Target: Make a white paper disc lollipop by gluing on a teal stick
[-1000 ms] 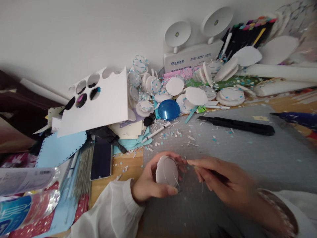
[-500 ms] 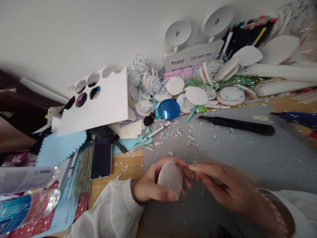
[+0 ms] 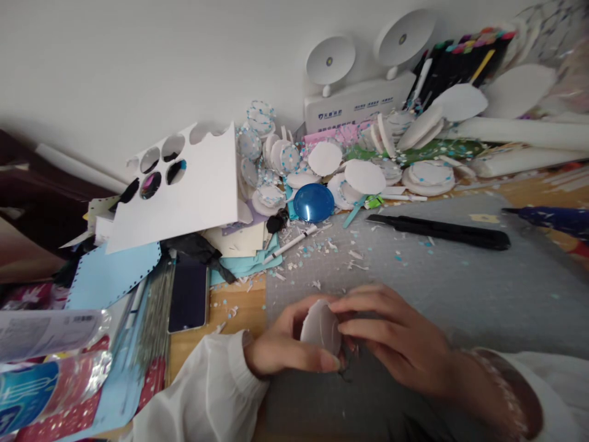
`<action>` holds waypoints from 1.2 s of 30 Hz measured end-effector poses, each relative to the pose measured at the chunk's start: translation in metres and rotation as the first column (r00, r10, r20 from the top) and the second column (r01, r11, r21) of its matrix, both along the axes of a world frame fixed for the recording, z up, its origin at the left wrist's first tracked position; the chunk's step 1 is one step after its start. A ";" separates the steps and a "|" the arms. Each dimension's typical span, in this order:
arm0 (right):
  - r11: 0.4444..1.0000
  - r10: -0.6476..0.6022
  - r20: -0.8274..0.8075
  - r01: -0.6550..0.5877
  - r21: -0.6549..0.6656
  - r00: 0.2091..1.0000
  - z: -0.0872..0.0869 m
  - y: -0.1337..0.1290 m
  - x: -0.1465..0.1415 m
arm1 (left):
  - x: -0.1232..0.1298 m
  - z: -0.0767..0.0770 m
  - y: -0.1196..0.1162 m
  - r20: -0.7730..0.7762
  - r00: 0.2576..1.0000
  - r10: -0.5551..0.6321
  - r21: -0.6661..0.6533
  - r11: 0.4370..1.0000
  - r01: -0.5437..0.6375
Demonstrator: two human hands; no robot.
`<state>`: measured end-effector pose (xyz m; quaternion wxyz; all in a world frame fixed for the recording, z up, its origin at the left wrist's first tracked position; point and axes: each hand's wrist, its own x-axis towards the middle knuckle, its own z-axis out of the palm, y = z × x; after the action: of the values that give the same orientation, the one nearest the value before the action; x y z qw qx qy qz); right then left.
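Observation:
A round white disc [image 3: 317,328] with a rough edge is held tilted in my left hand [image 3: 294,347], the thumb lying across its lower face. My right hand [image 3: 396,337] is at the disc's right edge, its fingers bent and touching the rim. A thin strand shows across the disc and hangs below it. Whether the right fingertips pinch something is hidden behind the disc. Both hands are above the grey cutting mat [image 3: 460,288], where small white and blue scraps [image 3: 322,248] are scattered.
A black craft knife [image 3: 442,232] lies across the mat. Behind it are a blue lid [image 3: 313,203] and piled white discs [image 3: 365,178]. A white board with holes [image 3: 197,190], a phone [image 3: 188,298] and a bottle [image 3: 50,387] stand or lie to the left.
My right hand has moved left onto the disc's rim, its fingers no longer pinched out to the side. The disc has turned and shifted slightly right in my left hand.

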<state>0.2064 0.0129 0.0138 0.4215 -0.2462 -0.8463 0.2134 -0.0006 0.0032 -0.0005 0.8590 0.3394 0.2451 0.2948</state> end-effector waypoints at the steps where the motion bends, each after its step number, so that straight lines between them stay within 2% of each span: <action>1: 1.000 0.007 -0.008 -0.007 -0.014 1.000 0.000 0.000 -0.001 | 0.000 0.000 0.000 -0.016 1.000 -0.003 -0.003 1.000 0.003; 4: 0.998 -0.020 -0.052 0.017 -0.067 0.998 0.003 -0.001 -0.001 | 0.000 0.004 0.001 -0.034 0.999 -0.032 0.002 0.999 0.032; 6: 0.987 -0.062 -0.095 0.046 -0.157 0.994 0.005 -0.001 -0.002 | 0.001 0.007 0.003 -0.024 0.998 -0.066 0.028 0.997 0.067; 11: 0.912 -0.121 -0.201 0.029 -0.409 0.972 0.009 -0.003 -0.004 | 0.005 0.010 0.005 0.062 0.995 -0.084 0.081 0.994 0.079; 15: 0.850 -0.136 -0.243 -0.013 -0.527 0.960 0.008 -0.004 -0.006 | 0.005 0.003 0.003 0.128 0.989 -0.075 0.038 0.997 0.071; 17: 0.862 -0.125 -0.214 -0.001 -0.508 0.969 0.007 -0.004 -0.006 | 0.005 0.002 0.003 0.146 0.987 -0.061 0.014 0.998 0.059; 21: 0.928 -0.147 -0.138 0.088 -0.362 0.979 0.004 -0.003 -0.005 | 0.005 0.006 0.003 0.133 0.990 -0.040 0.026 0.999 0.036; 25: 0.937 -0.199 -0.108 0.157 -0.313 0.974 0.003 -0.002 -0.005 | 0.007 0.008 0.004 0.127 0.992 -0.014 0.067 0.998 0.006; 31: 0.965 -0.176 -0.072 0.158 -0.208 0.982 0.004 -0.002 -0.007 | 0.006 0.002 0.001 0.026 0.999 0.029 0.043 0.999 -0.030; 36: 0.979 -0.155 -0.067 0.144 -0.141 0.986 0.004 -0.005 -0.008 | 0.005 0.003 0.001 -0.012 1.000 0.029 0.022 0.999 -0.028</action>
<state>0.1986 0.0083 0.0178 0.4510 -0.3289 -0.7919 0.2475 0.0041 0.0041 0.0026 0.8495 0.3469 0.2518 0.3075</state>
